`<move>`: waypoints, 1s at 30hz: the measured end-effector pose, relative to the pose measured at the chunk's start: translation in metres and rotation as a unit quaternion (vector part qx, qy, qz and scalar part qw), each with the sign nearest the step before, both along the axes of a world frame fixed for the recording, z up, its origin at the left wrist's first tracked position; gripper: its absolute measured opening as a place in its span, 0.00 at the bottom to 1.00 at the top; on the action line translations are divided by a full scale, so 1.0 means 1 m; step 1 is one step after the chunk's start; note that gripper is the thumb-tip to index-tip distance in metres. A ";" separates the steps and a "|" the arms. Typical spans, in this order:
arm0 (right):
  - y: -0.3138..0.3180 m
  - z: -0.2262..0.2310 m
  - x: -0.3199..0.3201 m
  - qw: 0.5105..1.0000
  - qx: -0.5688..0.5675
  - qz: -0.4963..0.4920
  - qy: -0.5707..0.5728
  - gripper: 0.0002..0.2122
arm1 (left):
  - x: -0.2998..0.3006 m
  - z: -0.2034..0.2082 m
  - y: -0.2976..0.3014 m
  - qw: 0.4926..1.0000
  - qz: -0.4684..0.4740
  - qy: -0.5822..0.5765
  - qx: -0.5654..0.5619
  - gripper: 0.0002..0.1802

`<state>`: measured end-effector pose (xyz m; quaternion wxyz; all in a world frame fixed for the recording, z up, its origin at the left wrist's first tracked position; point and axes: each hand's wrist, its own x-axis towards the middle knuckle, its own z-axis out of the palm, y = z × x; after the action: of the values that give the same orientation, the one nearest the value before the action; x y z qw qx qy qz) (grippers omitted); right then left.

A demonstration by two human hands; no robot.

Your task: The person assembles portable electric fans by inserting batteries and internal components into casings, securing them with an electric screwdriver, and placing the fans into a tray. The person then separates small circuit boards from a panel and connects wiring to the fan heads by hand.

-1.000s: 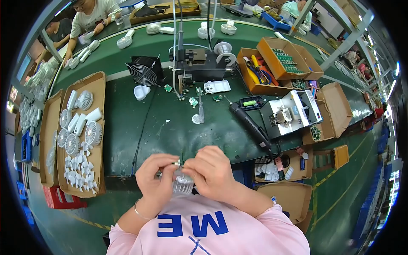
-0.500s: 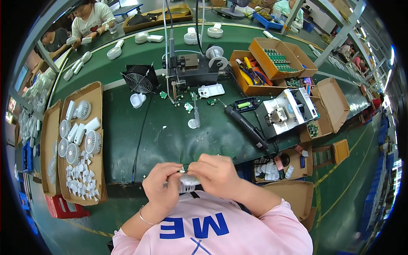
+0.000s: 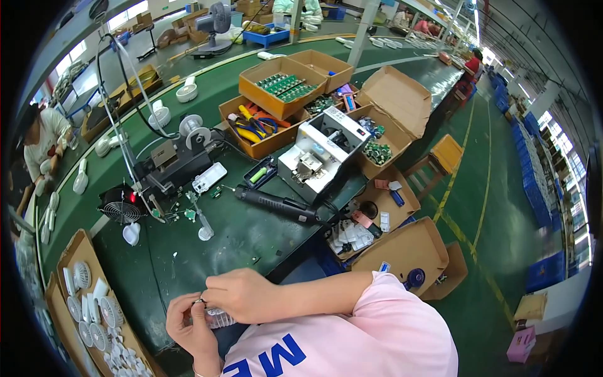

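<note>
Close to my body, at the near edge of the bench, my hands meet over a small white handheld fan point(image 3: 221, 318) whose ribbed grille shows below my right hand. The fingers of my left hand point(image 3: 188, 322) are closed at the fan's left side. A tiny dark part point(image 3: 200, 301) shows at the fingertips, too small to name. My right hand point(image 3: 242, 295) is curled over the top of the fan, its fingertips pressed close to the left ones. Much of the fan is hidden behind the hands.
On the green bench lie a black electric screwdriver point(image 3: 276, 205), a white-and-black machine point(image 3: 323, 154), a soldering stand with a wire spool point(image 3: 195, 131) and a black cooling fan point(image 3: 120, 204). Cardboard boxes hold circuit boards point(image 3: 282, 87) and pliers point(image 3: 251, 122). A left carton point(image 3: 80, 242) holds white fans.
My view has swung to the right, so the bench things sit further left and more of the aisle shows. Both hands stay together at the fan.
</note>
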<state>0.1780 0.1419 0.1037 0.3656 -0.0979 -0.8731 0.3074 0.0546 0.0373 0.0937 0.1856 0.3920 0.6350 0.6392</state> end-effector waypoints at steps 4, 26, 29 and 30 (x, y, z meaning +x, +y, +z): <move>-0.009 -0.009 0.007 0.999 -0.035 -0.010 0.024 0.04 | 0.000 -0.006 -0.005 0.990 -0.048 -0.129 -0.018 0.04; 0.029 -0.008 -0.009 0.937 -0.294 0.187 -0.025 0.17 | -0.023 0.001 0.020 0.996 -0.053 -0.025 -0.062 0.27; 0.033 -0.014 -0.017 0.970 -0.205 0.129 0.029 0.10 | -0.034 -0.002 0.025 0.994 -0.071 -0.034 -0.069 0.30; 0.037 -0.015 -0.016 0.977 -0.183 0.105 0.028 0.10 | -0.040 -0.008 0.028 0.995 -0.083 0.021 -0.052 0.30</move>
<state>0.1620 0.1790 0.0891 0.3311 -0.0625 -0.7970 0.5012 0.0151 0.0655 0.0860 0.2448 0.4464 0.6368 0.5791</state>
